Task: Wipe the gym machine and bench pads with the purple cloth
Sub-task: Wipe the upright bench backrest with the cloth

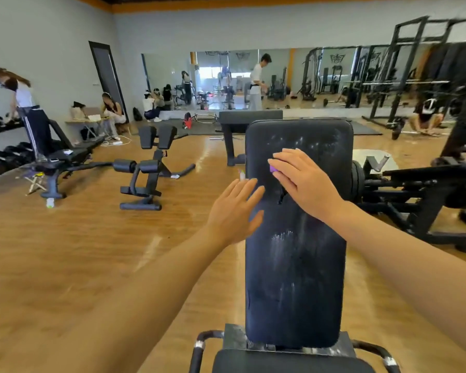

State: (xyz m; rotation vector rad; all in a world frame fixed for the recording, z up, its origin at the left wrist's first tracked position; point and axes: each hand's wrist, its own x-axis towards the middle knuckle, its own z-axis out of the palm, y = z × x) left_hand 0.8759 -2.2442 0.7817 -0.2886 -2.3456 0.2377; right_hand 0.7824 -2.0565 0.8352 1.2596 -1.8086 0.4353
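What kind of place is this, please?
Most likely a gym. Padded workout benches stand on a wooden floor, dumbbells are lined up along the left wall, and black weight racks stand beside a wide wall mirror.

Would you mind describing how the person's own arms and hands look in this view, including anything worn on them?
Both arms are bare from the bottom edge of the picture up to the wrists, with no sleeves in sight. The left hand and the right hand wear no gloves, and no watch, bracelet or ring is visible. The fingernails look short and unpainted, though the picture is slightly blurred.
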